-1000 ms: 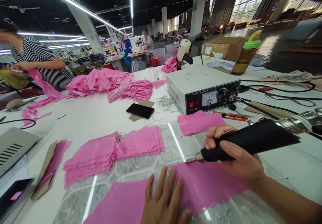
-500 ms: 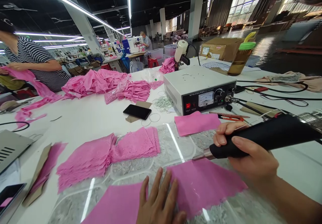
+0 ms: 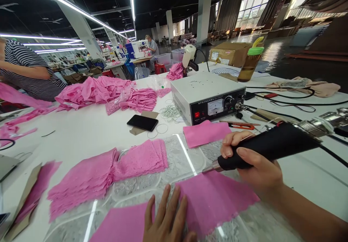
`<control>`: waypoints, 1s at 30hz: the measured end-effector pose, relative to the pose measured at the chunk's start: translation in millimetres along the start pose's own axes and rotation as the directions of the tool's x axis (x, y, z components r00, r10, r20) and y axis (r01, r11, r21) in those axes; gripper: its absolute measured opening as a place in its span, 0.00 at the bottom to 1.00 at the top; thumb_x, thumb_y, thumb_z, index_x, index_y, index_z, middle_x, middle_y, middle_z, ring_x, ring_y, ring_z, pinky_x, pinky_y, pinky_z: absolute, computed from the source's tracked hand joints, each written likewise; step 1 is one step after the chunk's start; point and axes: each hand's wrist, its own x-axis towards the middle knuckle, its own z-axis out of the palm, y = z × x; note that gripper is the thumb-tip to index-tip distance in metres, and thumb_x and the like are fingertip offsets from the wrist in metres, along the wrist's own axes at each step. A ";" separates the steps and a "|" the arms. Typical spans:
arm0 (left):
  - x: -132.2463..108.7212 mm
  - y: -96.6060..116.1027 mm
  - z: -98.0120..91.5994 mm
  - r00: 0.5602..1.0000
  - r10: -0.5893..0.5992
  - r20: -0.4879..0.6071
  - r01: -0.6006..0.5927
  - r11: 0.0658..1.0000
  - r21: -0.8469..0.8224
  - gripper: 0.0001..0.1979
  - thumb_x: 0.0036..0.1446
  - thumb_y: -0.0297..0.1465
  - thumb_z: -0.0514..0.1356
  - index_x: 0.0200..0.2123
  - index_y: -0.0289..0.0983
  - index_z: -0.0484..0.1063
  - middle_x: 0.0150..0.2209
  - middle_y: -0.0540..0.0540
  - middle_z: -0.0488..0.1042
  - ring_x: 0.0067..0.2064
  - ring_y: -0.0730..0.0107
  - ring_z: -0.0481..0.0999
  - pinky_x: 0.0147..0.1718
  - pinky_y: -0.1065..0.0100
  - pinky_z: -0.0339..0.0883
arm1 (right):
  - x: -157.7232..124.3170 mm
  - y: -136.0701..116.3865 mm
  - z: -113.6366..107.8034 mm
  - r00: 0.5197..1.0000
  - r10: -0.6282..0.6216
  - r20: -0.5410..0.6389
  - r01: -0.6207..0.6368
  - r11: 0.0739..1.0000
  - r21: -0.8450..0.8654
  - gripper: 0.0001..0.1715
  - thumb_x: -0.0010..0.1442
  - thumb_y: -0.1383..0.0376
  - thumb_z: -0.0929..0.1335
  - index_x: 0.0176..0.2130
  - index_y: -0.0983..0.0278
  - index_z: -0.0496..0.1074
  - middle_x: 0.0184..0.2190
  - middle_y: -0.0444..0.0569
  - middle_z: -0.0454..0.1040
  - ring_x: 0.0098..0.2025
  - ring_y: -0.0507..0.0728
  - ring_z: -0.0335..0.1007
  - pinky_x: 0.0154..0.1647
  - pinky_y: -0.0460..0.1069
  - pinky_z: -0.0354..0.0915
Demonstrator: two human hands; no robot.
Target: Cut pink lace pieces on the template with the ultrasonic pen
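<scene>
My left hand (image 3: 167,216) lies with its fingers spread, pressing near the left edge of a flat pink fabric piece (image 3: 214,200). Another pink piece (image 3: 122,224) lies left of that hand and partly under it. My right hand (image 3: 252,158) is wrapped round a black handheld tool (image 3: 272,144), whose metal tip (image 3: 210,167) touches the upper edge of the fabric piece. Beyond the hands, two stacks of pink pieces (image 3: 84,178) (image 3: 144,157) and a folded pink piece (image 3: 205,133) rest on the marbled sheet (image 3: 179,155).
A control box (image 3: 206,93) stands behind the tool, with cables running right. Scissors (image 3: 240,125), a phone (image 3: 143,122), a bottle (image 3: 250,64) and pink fabric heaps (image 3: 95,91) are on the table. At the far left is a person in a striped shirt (image 3: 29,70).
The view has shifted slightly to the right, so most things appear further left. Both hands keep nearly the same places on the fabric and tool.
</scene>
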 end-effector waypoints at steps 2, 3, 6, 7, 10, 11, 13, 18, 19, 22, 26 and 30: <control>-1.2 -1.0 1.3 1.000 0.000 -0.003 0.000 1.000 -0.003 0.19 0.66 0.35 0.54 0.59 0.42 0.68 0.61 0.44 0.68 0.69 0.60 0.51 0.67 0.54 0.34 | 2.3 -4.3 -2.8 1.000 -0.013 -0.022 0.013 1.000 0.007 0.03 0.50 0.64 0.73 0.29 0.61 0.75 0.29 0.45 0.70 0.25 0.51 0.68 0.27 0.47 0.68; -1.6 -1.3 1.8 1.000 0.000 -0.004 0.000 1.000 -0.004 0.19 0.67 0.35 0.53 0.60 0.42 0.67 0.61 0.44 0.68 0.69 0.60 0.51 0.67 0.54 0.34 | 3.5 -6.7 -4.8 0.999 -0.020 -0.040 0.021 1.000 0.010 0.03 0.50 0.65 0.72 0.29 0.61 0.75 0.29 0.45 0.70 0.25 0.51 0.67 0.27 0.47 0.68; -2.5 -1.9 2.2 1.000 -0.001 -0.001 0.001 1.000 -0.005 0.19 0.67 0.35 0.53 0.60 0.43 0.67 0.60 0.45 0.68 0.69 0.61 0.51 0.68 0.55 0.34 | 5.2 -12.3 -11.4 0.995 -0.012 -0.100 0.013 1.000 0.010 0.04 0.48 0.66 0.72 0.28 0.61 0.74 0.28 0.44 0.69 0.25 0.51 0.66 0.25 0.47 0.68; -2.6 -2.0 2.1 1.000 -0.001 0.001 0.001 1.000 -0.004 0.19 0.67 0.35 0.53 0.60 0.43 0.67 0.60 0.45 0.68 0.69 0.61 0.51 0.68 0.55 0.34 | 5.2 -13.1 -13.3 0.994 -0.003 -0.113 0.004 1.000 0.007 0.04 0.47 0.66 0.72 0.28 0.61 0.74 0.28 0.44 0.69 0.25 0.51 0.66 0.24 0.47 0.68; -2.5 -2.5 1.4 1.000 -0.002 0.007 0.002 1.000 0.000 0.19 0.67 0.35 0.53 0.60 0.43 0.67 0.60 0.45 0.69 0.69 0.61 0.51 0.68 0.55 0.33 | 4.2 -12.4 -16.4 0.993 -0.007 -0.114 0.006 1.000 -0.011 0.04 0.48 0.65 0.72 0.28 0.61 0.74 0.27 0.44 0.68 0.25 0.52 0.66 0.23 0.48 0.68; -2.4 -2.6 1.1 1.000 -0.001 0.008 0.001 1.000 0.000 0.19 0.67 0.35 0.53 0.60 0.43 0.67 0.60 0.45 0.69 0.69 0.61 0.50 0.68 0.55 0.33 | 3.9 -11.6 -16.7 0.994 -0.017 -0.108 0.016 1.000 -0.017 0.04 0.48 0.65 0.72 0.28 0.61 0.74 0.27 0.44 0.68 0.25 0.52 0.66 0.23 0.48 0.68; -2.1 -2.5 0.7 1.000 0.000 0.009 0.000 1.000 -0.001 0.19 0.67 0.35 0.53 0.60 0.43 0.68 0.60 0.45 0.69 0.70 0.62 0.50 0.68 0.55 0.33 | 3.7 -10.1 -16.9 0.995 -0.030 -0.099 0.028 0.999 -0.027 0.04 0.49 0.65 0.72 0.29 0.61 0.74 0.28 0.44 0.68 0.25 0.52 0.66 0.24 0.48 0.69; -2.1 -0.9 0.5 1.000 -0.005 0.012 0.005 1.000 0.002 0.20 0.67 0.34 0.53 0.60 0.43 0.67 0.61 0.45 0.68 0.70 0.61 0.50 0.68 0.54 0.34 | 4.3 -9.4 -16.9 0.997 -0.025 -0.077 0.022 0.999 -0.041 0.03 0.50 0.65 0.72 0.29 0.61 0.74 0.29 0.46 0.68 0.26 0.52 0.66 0.24 0.49 0.70; -2.1 -0.5 0.5 1.000 -0.010 0.011 0.010 1.000 0.004 0.20 0.66 0.34 0.54 0.60 0.43 0.67 0.61 0.45 0.68 0.69 0.60 0.51 0.68 0.54 0.34 | 4.2 -9.4 -17.1 0.997 -0.023 -0.073 0.020 0.999 -0.044 0.03 0.50 0.65 0.72 0.29 0.61 0.74 0.29 0.46 0.68 0.26 0.53 0.66 0.24 0.49 0.70; -2.5 -0.2 0.6 1.000 -0.014 0.011 0.014 1.000 0.006 0.21 0.66 0.34 0.54 0.61 0.43 0.66 0.61 0.45 0.67 0.69 0.60 0.51 0.68 0.54 0.35 | 3.8 -8.7 -17.1 0.997 -0.028 -0.067 0.025 0.999 -0.048 0.02 0.51 0.65 0.72 0.30 0.61 0.74 0.29 0.46 0.68 0.26 0.53 0.66 0.23 0.50 0.69; -3.2 -1.9 1.6 1.000 -0.005 0.011 0.005 1.000 0.004 0.21 0.67 0.34 0.53 0.62 0.43 0.65 0.61 0.45 0.67 0.69 0.61 0.51 0.68 0.54 0.34 | 4.9 -8.4 -13.7 0.997 -0.031 -0.067 0.028 0.998 -0.050 0.02 0.51 0.66 0.72 0.29 0.61 0.74 0.29 0.45 0.69 0.25 0.53 0.67 0.24 0.50 0.69; -2.6 -4.8 3.8 1.000 0.007 -0.020 -0.006 1.000 0.011 0.22 0.67 0.36 0.53 0.63 0.44 0.63 0.62 0.46 0.67 0.69 0.61 0.50 0.68 0.56 0.35 | 8.6 -15.9 -12.1 0.992 -0.036 -0.117 0.030 0.998 -0.056 0.02 0.48 0.66 0.71 0.27 0.61 0.73 0.27 0.45 0.69 0.24 0.53 0.66 0.23 0.49 0.67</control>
